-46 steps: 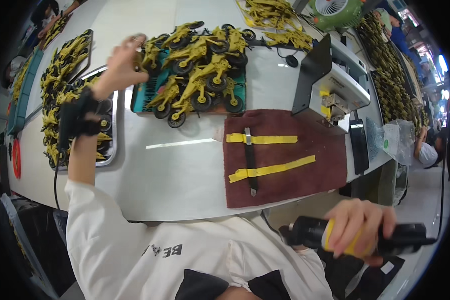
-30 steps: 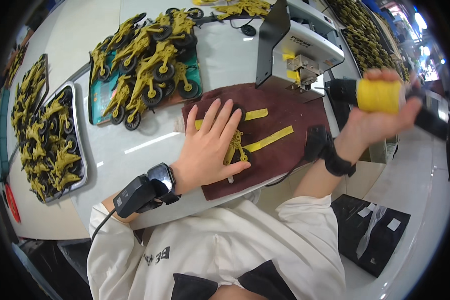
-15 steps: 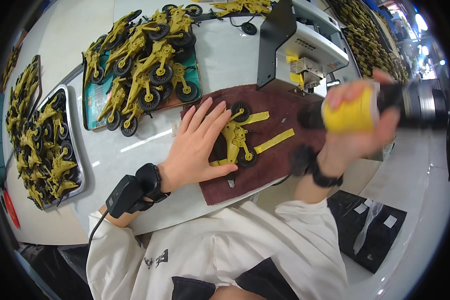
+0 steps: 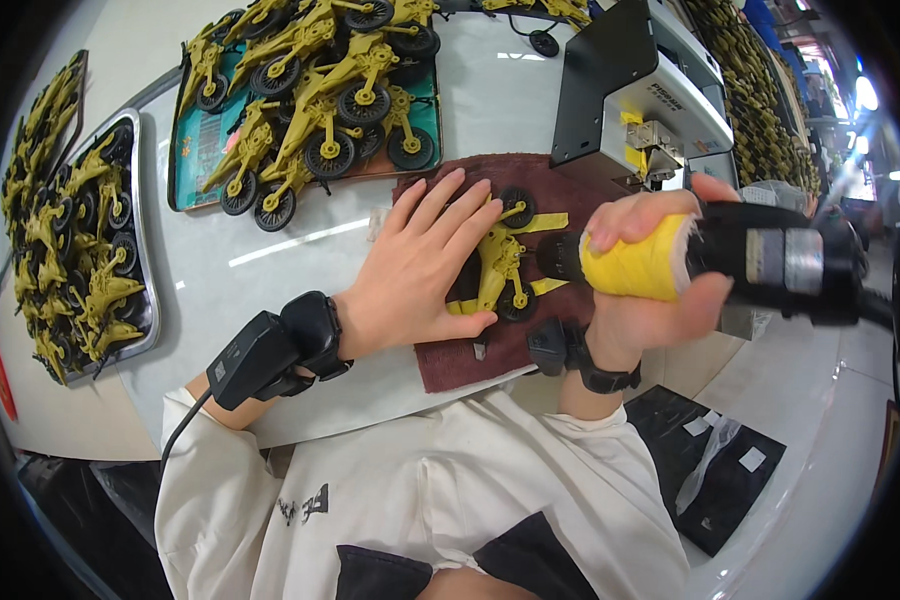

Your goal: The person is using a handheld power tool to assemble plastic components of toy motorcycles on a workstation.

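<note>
My left hand lies flat with fingers stretched out over the left part of a yellow toy motorcycle with black wheels, its thumb along the lower edge. The toy rests on a dark red cloth, and part of it is hidden by that hand. Yellow tape strips stick out to the toy's right. My right hand is wrapped round a black corded power tool with a yellow-wrapped grip. The tool's dark round nose points left, close to the toy; whether they touch, I cannot tell.
A teal tray piled with toy motorcycles stands beyond my left hand. Further left is a metal tray with more of them. A black and white machine stands at the far right. A black bag lies lower right.
My right hand has brought the power tool left and nearer to the toy. My left hand stays on the toy. The whole view has shifted slightly.
</note>
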